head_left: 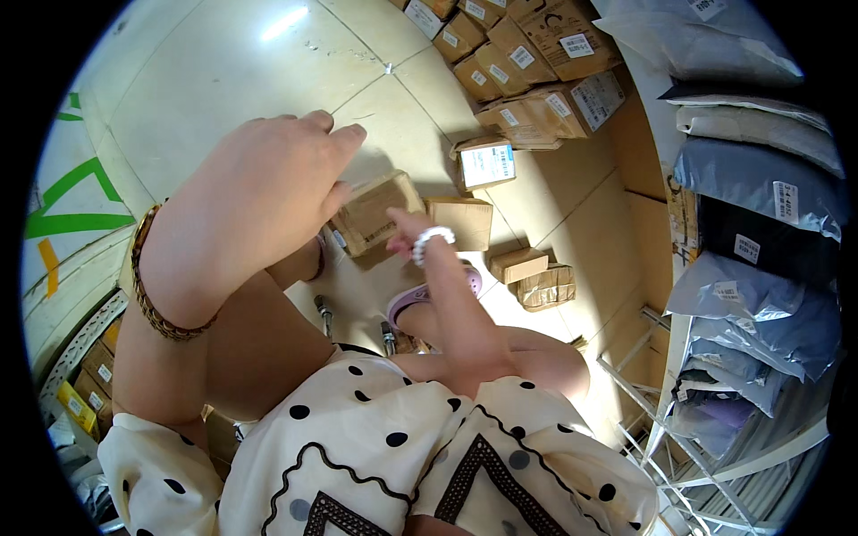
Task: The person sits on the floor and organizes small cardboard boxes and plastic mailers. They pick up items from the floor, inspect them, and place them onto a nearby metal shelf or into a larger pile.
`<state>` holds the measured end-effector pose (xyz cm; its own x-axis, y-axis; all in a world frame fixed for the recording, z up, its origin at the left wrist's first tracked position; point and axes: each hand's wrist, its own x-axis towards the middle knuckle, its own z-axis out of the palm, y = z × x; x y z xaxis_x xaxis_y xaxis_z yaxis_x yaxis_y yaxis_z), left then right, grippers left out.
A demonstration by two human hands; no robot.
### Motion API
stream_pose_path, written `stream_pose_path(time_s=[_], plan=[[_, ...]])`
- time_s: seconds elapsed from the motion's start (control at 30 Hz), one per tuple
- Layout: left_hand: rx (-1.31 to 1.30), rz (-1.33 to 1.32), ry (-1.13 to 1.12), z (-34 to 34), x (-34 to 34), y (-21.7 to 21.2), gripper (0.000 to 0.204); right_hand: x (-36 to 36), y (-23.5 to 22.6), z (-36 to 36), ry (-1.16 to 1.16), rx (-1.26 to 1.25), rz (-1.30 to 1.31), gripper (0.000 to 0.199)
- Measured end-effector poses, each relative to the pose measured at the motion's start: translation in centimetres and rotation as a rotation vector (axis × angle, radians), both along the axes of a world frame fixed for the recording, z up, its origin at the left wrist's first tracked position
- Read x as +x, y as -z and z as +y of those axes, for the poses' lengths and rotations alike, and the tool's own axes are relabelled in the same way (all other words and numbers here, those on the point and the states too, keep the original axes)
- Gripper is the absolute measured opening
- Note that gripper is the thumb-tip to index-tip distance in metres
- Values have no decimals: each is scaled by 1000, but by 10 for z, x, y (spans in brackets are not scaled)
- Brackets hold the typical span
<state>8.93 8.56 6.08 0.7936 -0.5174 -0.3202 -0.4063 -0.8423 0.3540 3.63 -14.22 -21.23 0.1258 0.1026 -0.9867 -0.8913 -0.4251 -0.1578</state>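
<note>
My left hand [250, 183] is raised close to the camera, a braided gold bracelet on its wrist. Its fingers are loosely bent with a gap to the thumb, and nothing shows in it. My right hand [408, 234], with a white beaded bracelet, reaches down to the right side of a taped brown cardboard box [371, 207]. The fingers are spread over the box's edge; whether they touch it I cannot tell. Part of the box's left side is hidden behind my left hand. A plain brown box [466, 219] lies just right of it.
A labelled box [487, 164] and two small boxes [518, 265] [547, 288] lie on the tiled floor. Several stacked cartons [527, 58] stand at the far right. Shelved plastic-wrapped parcels [751, 223] line the right, above a white wire rack [639, 384]. My foot wears a purple clog [413, 299].
</note>
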Motion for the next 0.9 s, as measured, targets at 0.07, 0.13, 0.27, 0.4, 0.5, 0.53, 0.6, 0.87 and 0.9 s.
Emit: stream_pose_path(time_s=[0.07,0.13,0.27,0.4,0.5,0.53,0.6,0.87,0.9], plan=[[-1,14,-4,2,-1,-3,33,-44,53,34,-17,-316,-303,94],[-46,16,-20,8,-4,6,32,-43,26,63,175,-437,-124,128],[-12,80,21,4,-8,-6,35,-14,40,88,469,-664,-71,133],[-85,107,-10,12,-15,-11,40,2,17,100,488,-788,-45,132],[-89,121,-11,9,-16,-10,38,8,-1,102,487,-792,24,130],[-100,97,-11,9,-19,-9,33,8,-1,103,493,-793,32,130],[-116,71,-7,12,-20,-8,31,5,-2,102,494,-802,36,129],[29,119,43,5,-14,-2,39,-32,31,72,278,-576,-356,125],[20,124,58,3,-15,-1,39,-40,35,64,305,-587,-467,110]])
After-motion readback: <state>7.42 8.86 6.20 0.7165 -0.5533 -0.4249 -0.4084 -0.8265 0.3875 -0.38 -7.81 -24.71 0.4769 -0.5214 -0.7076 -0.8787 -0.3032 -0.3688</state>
